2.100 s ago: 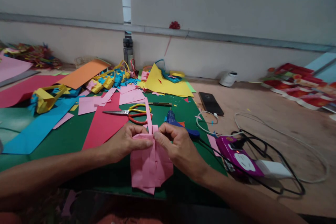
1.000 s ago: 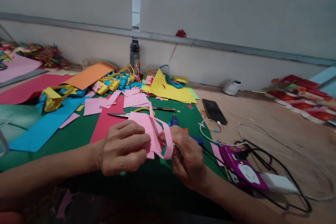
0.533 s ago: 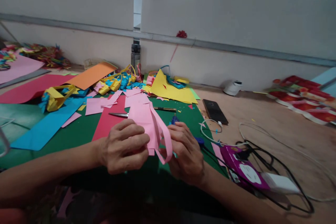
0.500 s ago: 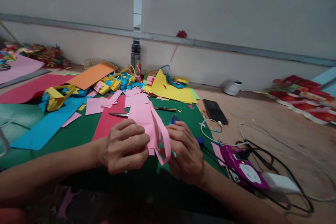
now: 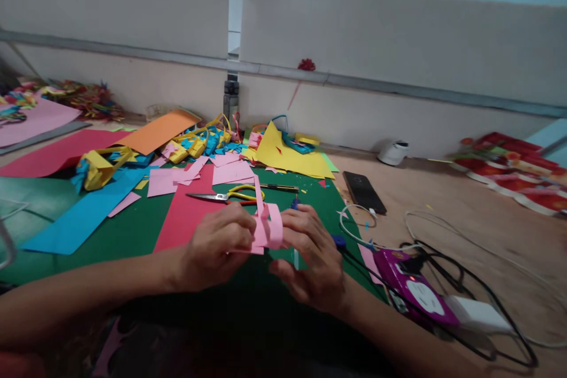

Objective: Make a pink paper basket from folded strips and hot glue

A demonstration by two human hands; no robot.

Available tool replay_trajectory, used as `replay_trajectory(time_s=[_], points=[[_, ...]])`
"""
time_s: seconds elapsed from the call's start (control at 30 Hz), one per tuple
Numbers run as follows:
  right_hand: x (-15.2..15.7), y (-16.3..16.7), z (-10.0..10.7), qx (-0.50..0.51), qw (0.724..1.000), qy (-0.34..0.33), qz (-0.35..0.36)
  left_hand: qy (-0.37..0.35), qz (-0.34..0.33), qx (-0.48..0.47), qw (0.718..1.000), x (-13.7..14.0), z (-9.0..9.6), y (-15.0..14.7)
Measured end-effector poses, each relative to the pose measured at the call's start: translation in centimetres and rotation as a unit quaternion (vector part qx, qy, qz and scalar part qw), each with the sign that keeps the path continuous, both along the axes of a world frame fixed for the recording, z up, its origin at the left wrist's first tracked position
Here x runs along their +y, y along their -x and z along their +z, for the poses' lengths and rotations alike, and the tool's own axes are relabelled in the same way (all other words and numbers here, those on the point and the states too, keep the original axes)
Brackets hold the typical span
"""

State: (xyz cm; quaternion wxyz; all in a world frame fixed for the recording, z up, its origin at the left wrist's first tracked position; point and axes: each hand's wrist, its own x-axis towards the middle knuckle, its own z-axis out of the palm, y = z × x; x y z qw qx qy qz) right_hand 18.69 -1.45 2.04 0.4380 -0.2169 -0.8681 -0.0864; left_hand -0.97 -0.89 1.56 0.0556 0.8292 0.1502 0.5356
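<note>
My left hand is closed on a folded pink paper piece with a strip curving out from it like a handle. My right hand is on its other side, fingertips against the curved strip, thumb held apart below. A blue object shows just beyond the right fingers, largely hidden by them. Scissors with yellow handles lie behind the pink piece, partly over a red paper sheet.
Beyond the green mat sit yellow and blue paper baskets and a yellow sheet. At the right are a phone, a purple power strip with tangled cables, and a white camera-like device.
The pink paper piece has been tilted and turned, so its tall panel no longer stands up and the scissors' handles show. My right fingers have spread, the thumb moving away from the strip.
</note>
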Motion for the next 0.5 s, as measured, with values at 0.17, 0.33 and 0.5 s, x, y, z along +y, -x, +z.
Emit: replay_trajectory(time_s=[0.17,0.33,0.5], points=[[-0.60,0.66,0.08,0.055,0.995,0.074,-0.034,0.397,-0.029,-0.109,0.911,-0.94,-0.25,-1.15],[-0.77,1.05,0.38,0.055,0.990,0.120,-0.047,0.588,-0.072,-0.120,0.797,-0.50,-0.27,-1.19],[-0.90,0.97,0.59,0.052,0.976,0.198,-0.073,0.648,-0.093,-0.125,0.746,-0.26,0.02,-0.95]])
